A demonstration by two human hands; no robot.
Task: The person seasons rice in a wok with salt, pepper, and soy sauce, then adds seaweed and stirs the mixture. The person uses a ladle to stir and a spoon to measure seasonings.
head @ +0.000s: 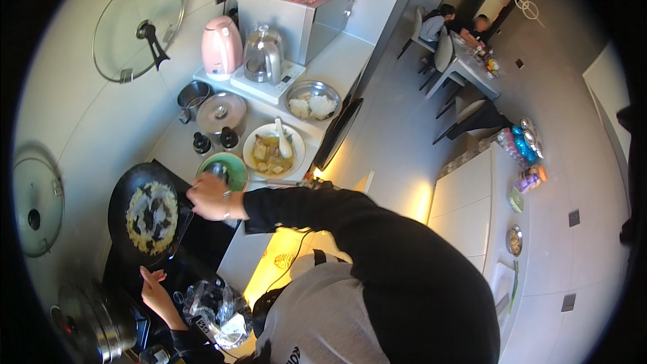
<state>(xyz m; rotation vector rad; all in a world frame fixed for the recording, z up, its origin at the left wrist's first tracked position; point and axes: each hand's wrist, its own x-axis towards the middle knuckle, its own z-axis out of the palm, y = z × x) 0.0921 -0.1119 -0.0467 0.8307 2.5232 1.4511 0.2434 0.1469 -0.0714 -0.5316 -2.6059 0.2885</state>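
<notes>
A black frying pan (119,212) sits on the dark cooktop (197,247), with a ring of pale yellow, egg-like food (172,207) around its darker middle. My right hand (210,198), wearing a wrist band, is curled between the pan's right rim and a green bowl (237,167). A dark, shiny utensil head (218,170) shows in that bowl, partly behind my hand. Whether my right fingers hold anything is hidden. Just below the pan's lower rim, my left hand (155,288) has bent, parted fingers with nothing visible in them.
A dish of soupy food (274,162) with a white spoon, a steel bowl of rice (313,103), a pink kettle (222,48) and a glass kettle (263,55) crowd the counter. A steel pot (96,328) and a clear plastic bag (217,308) flank my left forearm. Two people sit far off.
</notes>
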